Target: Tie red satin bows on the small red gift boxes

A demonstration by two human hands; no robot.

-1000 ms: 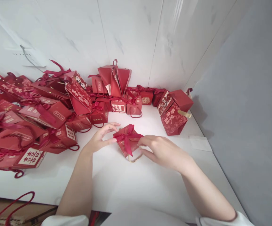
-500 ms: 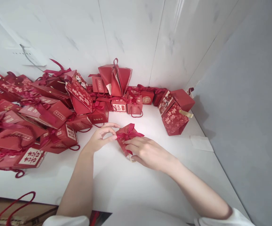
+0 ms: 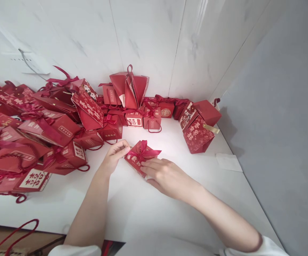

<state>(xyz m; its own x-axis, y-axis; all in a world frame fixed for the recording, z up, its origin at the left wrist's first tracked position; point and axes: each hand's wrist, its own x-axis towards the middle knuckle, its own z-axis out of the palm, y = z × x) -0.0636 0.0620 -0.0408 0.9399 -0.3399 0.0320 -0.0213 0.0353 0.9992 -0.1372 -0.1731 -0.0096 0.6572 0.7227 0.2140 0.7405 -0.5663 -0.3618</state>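
Note:
A small red gift box (image 3: 134,162) with gold-white characters lies at an angle on the white table, a dark red ribbon bow (image 3: 142,153) tied across its top. Thumb and forefinger of my left hand (image 3: 116,153) are pinched together at the box's left corner, by the bow's left tail. Whatever sits between those fingertips is too small to make out. My right hand (image 3: 164,174) grips the box's near right side, fingers over its top and thumb at the lower edge. That hand covers part of the box.
Many red gift boxes (image 3: 49,124) with ribbons are heaped on the left. More boxes (image 3: 152,117) line the wall, topped by a pointed box (image 3: 136,89). At right stands a larger red box (image 3: 199,137) with a gold strip, beside a white paper slip (image 3: 228,162). A grey partition (image 3: 281,124) borders the table.
My left hand has closed from a loose curl into a pinch at the box's corner. The box and bow have shifted slightly left; my right hand stays on the box.

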